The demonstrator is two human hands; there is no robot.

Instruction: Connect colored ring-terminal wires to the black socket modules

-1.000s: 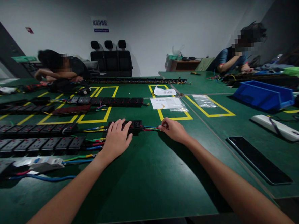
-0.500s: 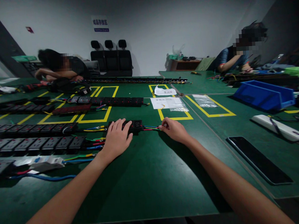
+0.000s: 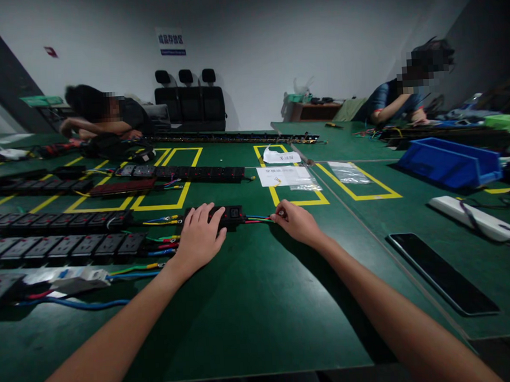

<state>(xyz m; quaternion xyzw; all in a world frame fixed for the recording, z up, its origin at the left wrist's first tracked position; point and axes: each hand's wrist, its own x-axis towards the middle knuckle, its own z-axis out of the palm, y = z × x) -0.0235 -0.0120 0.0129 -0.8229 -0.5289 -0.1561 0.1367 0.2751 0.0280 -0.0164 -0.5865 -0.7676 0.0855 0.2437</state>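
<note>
My left hand [image 3: 200, 236] rests palm down over a short black socket strip [image 3: 234, 214], fingers spread and covering most of its top. From the strip's right end run thin blue, red and green wires [image 3: 257, 218]. The fingertips of my right hand [image 3: 297, 220] pinch these wires near their far ends, and the tips are partly hidden by the fingers. Left of my left hand lie longer black socket strips [image 3: 64, 247], with coloured leads [image 3: 164, 219] ending in ring terminals close to my wrist.
A dark phone [image 3: 441, 272], a white power strip [image 3: 476, 218] and a blue bin [image 3: 449, 162] lie to the right. Paper labels [image 3: 280, 176] and plastic bags sit beyond my hands on the green table [image 3: 254, 318]. Two people work across it, left and right.
</note>
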